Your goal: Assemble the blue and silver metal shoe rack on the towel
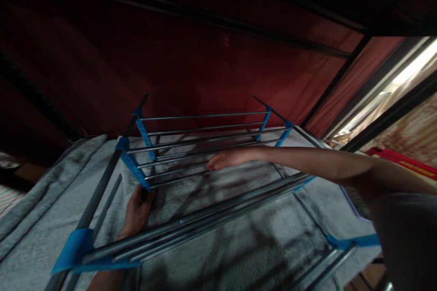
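A metal rack point(205, 145) with grey rods and blue plastic joints stands on a grey towel point(239, 245). My left hand point(138, 211) is closed around the lower end of a blue side bracket point(134, 168) at the rack's left. My right hand point(225, 159) reaches in from the right and rests on the middle rods, fingers curled over one thin rod. A nearer tier of rods point(191, 227) crosses in front of both arms.
A dark red fabric wall point(191, 54) with black frame bars rises behind the rack. Bright light and a red object point(406, 161) show at the right. The towel's folded edge point(37, 191) lies at the left.
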Demonstrator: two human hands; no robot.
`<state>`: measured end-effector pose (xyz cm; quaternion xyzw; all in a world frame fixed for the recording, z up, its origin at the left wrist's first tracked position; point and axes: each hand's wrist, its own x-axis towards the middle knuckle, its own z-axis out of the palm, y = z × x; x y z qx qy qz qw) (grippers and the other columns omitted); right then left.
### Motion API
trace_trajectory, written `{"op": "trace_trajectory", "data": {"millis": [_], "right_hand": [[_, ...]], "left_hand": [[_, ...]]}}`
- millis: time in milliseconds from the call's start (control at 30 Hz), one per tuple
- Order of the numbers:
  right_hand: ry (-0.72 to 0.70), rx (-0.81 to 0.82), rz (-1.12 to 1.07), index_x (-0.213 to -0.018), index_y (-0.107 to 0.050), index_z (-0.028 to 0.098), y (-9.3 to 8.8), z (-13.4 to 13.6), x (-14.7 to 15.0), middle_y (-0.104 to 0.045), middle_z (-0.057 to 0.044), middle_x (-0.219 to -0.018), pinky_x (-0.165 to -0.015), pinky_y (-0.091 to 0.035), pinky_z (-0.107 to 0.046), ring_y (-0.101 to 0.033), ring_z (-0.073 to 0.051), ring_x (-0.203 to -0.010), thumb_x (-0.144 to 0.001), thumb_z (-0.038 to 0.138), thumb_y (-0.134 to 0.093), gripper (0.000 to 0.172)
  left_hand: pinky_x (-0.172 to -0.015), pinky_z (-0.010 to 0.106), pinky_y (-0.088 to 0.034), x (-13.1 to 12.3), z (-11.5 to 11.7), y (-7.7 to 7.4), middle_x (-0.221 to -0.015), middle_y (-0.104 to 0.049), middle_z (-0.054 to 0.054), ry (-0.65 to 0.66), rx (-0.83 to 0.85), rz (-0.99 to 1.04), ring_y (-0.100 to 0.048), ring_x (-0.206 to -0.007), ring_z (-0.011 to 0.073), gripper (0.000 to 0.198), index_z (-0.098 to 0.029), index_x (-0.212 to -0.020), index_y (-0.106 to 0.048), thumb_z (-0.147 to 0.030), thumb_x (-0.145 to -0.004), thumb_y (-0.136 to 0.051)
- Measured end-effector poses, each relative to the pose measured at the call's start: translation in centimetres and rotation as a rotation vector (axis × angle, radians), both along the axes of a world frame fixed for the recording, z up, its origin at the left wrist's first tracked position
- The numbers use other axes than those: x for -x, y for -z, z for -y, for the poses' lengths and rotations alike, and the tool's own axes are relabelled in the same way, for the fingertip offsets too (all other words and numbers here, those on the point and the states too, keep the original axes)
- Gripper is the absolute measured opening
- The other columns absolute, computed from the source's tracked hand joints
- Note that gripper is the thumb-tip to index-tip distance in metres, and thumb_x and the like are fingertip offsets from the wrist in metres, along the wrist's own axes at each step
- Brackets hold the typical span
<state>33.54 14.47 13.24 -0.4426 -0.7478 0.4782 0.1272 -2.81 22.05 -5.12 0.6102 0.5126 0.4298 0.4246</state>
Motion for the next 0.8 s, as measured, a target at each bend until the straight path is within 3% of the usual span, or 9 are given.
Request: {"op": "trace_trajectory", "data": {"millis": [167,300,433,533,633,700,800], "right_hand": [[0.370,0.222,-0.021,-0.124,-0.073,0.015,-5.2,4.9,-6.8,-0.076,-0.010,-0.121,-0.100,-0.055,-0.032,-0.071,-0.020,-0.111,-0.085,0.046,-0.074,0.050],[0.470,0.164,0.066,-0.125,-0.074,0.017,-6.0,7.4,-9.6,-0.073,-0.009,-0.129,-0.104,-0.053,-0.035,-0.068,-0.021,-0.117,-0.086,0.048,-0.072,0.050],[0.336,0.112,0.248,-0.140,-0.068,0.019,-2.9,8.2,-9.4,-0.062,-0.011,-0.150,-0.117,-0.046,-0.038,-0.058,-0.024,-0.139,-0.092,0.042,-0.067,0.053],[0.191,-0.032,0.446,-0.149,-0.059,0.015,0.9,7.9,-7.2,-0.053,-0.015,-0.158,-0.123,-0.039,-0.039,-0.050,-0.026,-0.147,-0.094,0.035,-0.066,0.059],[0.003,-0.187,0.564,-0.152,-0.055,0.011,3.6,6.6,-4.1,-0.055,-0.018,-0.155,-0.122,-0.041,-0.038,-0.052,-0.026,-0.145,-0.096,0.028,-0.061,0.059],[-0.086,-0.262,0.573,-0.150,-0.057,0.015,4.3,5.5,-2.2,-0.058,-0.016,-0.152,-0.119,-0.045,-0.038,-0.057,-0.025,-0.139,-0.099,0.026,-0.055,0.053],[-0.108,-0.384,0.530,-0.149,-0.058,0.020,4.2,4.1,0.0,-0.058,-0.013,-0.151,-0.119,-0.045,-0.040,-0.059,-0.023,-0.134,-0.105,0.033,-0.043,0.048]], "left_hand": [[-0.112,0.055,-0.050,-0.1,-0.1,0.0,-0.118,-0.074,0.003,-0.017,0.032,-0.003,-0.066,-0.120,0.0345,0.052,-0.030,-0.114,-0.063,-0.054,-0.069,-0.069],[-0.113,0.056,-0.049,-0.2,-0.2,0.1,-0.119,-0.074,0.006,-0.021,0.014,0.003,-0.065,-0.121,0.0361,0.055,-0.027,-0.116,-0.064,-0.053,-0.068,-0.069],[-0.112,0.054,-0.049,-0.2,-0.2,0.4,-0.119,-0.074,0.006,-0.023,0.005,0.003,-0.066,-0.119,0.0354,0.054,-0.027,-0.117,-0.064,-0.052,-0.069,-0.068],[-0.112,0.053,-0.049,-0.2,-0.3,0.7,-0.118,-0.074,0.007,0.002,-0.003,0.046,-0.067,-0.117,0.0340,0.054,-0.026,-0.117,-0.063,-0.053,-0.071,-0.069],[-0.111,0.052,-0.050,-0.2,-0.3,0.9,-0.115,-0.074,0.007,0.003,-0.013,0.058,-0.067,-0.115,0.0331,0.055,-0.023,-0.116,-0.063,-0.054,-0.071,-0.070],[-0.112,0.052,-0.049,-0.2,-0.2,0.9,-0.115,-0.074,0.007,0.000,-0.022,0.061,-0.067,-0.116,0.0329,0.056,-0.023,-0.118,-0.063,-0.054,-0.072,-0.070],[-0.114,0.051,-0.048,-0.2,0.0,0.9,-0.119,-0.074,0.006,0.008,-0.032,0.078,-0.066,-0.119,0.0326,0.053,-0.024,-0.119,-0.063,-0.052,-0.074,-0.070]]}}
